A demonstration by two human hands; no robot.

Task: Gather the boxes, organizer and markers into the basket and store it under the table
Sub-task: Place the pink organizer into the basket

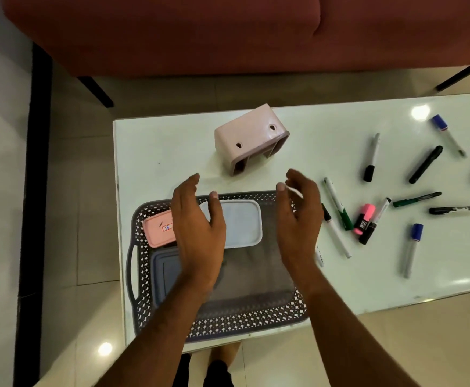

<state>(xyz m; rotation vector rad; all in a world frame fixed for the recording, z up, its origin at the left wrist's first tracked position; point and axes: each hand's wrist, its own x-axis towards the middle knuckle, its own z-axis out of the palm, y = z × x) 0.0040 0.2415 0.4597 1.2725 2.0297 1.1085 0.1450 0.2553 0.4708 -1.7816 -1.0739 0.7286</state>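
Glossy white table (339,275), perforated plastic basket (228,322), smooth plastic organizer (245,135), cloth sofa (200,32).

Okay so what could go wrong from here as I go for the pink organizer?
Both hands, left hand and right hand, are open above the basket, short of the pink organizer. It lies tipped on its side, so it may slide away when pressed. The basket overhangs the table's near edge; dropping weight in could tip it off. Loose markers such as the pink highlighter beside the right wrist could get swept away.
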